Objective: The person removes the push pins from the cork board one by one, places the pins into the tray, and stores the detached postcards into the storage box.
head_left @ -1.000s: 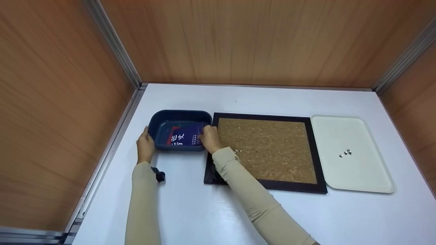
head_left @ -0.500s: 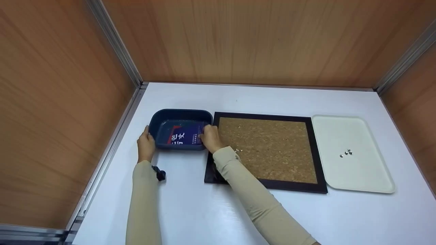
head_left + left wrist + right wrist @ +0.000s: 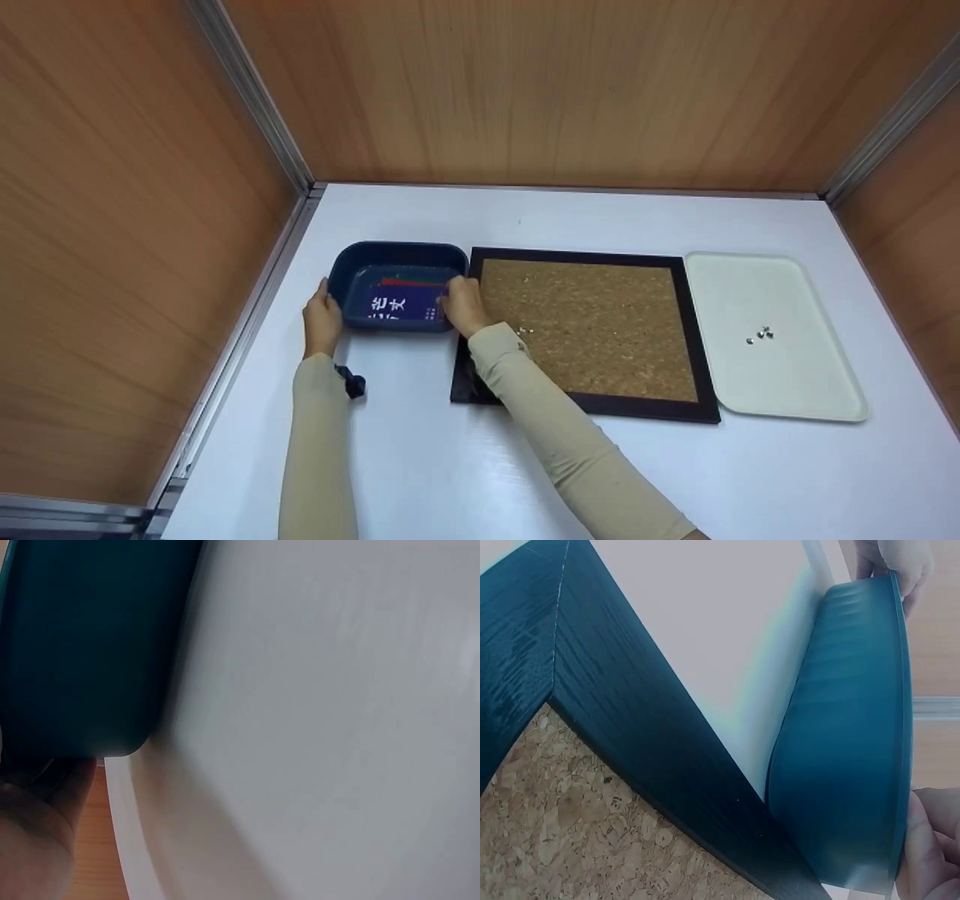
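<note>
A dark blue plastic basin [image 3: 358, 324] stands at the left of the table. My left hand [image 3: 321, 324] grips its left end, and in the right wrist view the left thumb lies over the rim. Inside the basin is a purple card [image 3: 409, 302] with white characters and a red strip. My right hand [image 3: 463, 306] reaches over the basin's right end and pinches the card's right edge. The right wrist view shows the right fingers [image 3: 924, 851] at the basin's rim, with the card hidden there.
A cork board [image 3: 600, 330] in a black frame lies against the basin's right side, with a few tiny shiny bits on it. Right of it is a pale tray [image 3: 795, 375] holding several small silver pieces [image 3: 762, 334]. Wooden walls enclose the white table [image 3: 420, 465].
The card has tilted in the basin: its red part has gone from a corner patch to a thin strip along the far edge. Both hands keep nearly the same place.
</note>
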Action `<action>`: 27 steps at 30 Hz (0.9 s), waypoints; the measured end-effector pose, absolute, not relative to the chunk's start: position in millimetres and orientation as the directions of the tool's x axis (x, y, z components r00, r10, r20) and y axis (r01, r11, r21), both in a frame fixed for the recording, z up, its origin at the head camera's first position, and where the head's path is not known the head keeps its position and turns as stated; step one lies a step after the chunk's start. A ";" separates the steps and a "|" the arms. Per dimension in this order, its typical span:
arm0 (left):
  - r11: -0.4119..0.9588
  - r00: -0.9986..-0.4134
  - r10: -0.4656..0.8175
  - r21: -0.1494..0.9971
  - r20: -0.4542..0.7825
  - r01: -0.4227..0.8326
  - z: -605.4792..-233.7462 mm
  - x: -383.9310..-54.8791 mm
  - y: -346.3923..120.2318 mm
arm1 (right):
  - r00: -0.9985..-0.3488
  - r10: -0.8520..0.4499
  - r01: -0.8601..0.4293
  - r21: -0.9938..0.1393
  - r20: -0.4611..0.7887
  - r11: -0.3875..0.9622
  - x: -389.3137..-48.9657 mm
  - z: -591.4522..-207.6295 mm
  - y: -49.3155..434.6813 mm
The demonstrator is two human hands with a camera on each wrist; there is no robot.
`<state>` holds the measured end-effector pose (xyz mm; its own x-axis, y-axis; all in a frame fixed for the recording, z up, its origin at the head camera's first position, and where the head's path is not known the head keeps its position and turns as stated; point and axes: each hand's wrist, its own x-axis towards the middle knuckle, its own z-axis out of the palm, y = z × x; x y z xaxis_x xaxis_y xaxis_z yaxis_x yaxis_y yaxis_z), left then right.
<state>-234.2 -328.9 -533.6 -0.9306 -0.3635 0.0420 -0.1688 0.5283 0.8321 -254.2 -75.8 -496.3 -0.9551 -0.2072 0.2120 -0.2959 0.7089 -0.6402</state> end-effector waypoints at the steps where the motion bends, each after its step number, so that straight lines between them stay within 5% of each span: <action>1: 0.532 -0.931 -0.363 0.830 0.043 -0.169 -533.7 -233.7 -329.1 | -0.954 -0.211 -0.300 -0.643 0.214 0.705 -254.1 -496.7 -76.0; 11: 0.553 -0.930 -0.367 0.810 0.025 -0.197 -530.6 -238.3 -331.7 | -0.973 -0.224 -0.186 -0.780 0.061 0.598 -258.8 -493.7 -76.1; 19: 0.606 -0.946 -0.319 0.757 -0.048 -0.243 -519.9 -247.0 -333.1 | -0.929 -0.340 0.057 -0.963 -0.149 0.264 -273.5 -493.2 -62.4; 27: 0.754 -0.946 -0.315 0.584 -0.081 -0.301 -498.5 -243.4 -323.0 | -0.841 -0.514 -0.046 -0.925 -0.167 0.377 -275.9 -471.8 -30.8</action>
